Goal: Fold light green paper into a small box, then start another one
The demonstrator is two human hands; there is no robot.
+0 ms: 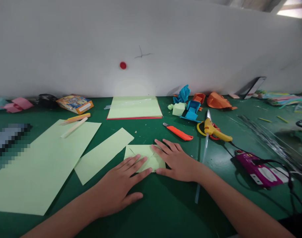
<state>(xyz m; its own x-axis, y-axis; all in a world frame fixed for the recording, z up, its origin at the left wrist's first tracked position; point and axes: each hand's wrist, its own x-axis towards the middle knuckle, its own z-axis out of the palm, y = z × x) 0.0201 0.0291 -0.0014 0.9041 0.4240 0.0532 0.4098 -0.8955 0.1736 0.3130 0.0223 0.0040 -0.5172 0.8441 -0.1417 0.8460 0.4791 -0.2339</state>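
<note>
Pale green paper (144, 155) (creased), dark green table (165, 205), orange cutter (178, 132)

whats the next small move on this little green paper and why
Probably run the left hand along the fold to sharpen it, with the right hand pinning: both lie flat on the small folded green paper, whose flap looks only loosely creased.

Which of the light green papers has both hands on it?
The small creased square, pressed under the left hand and right hand. The strip and the big sheet beside it lie untouched.
</note>
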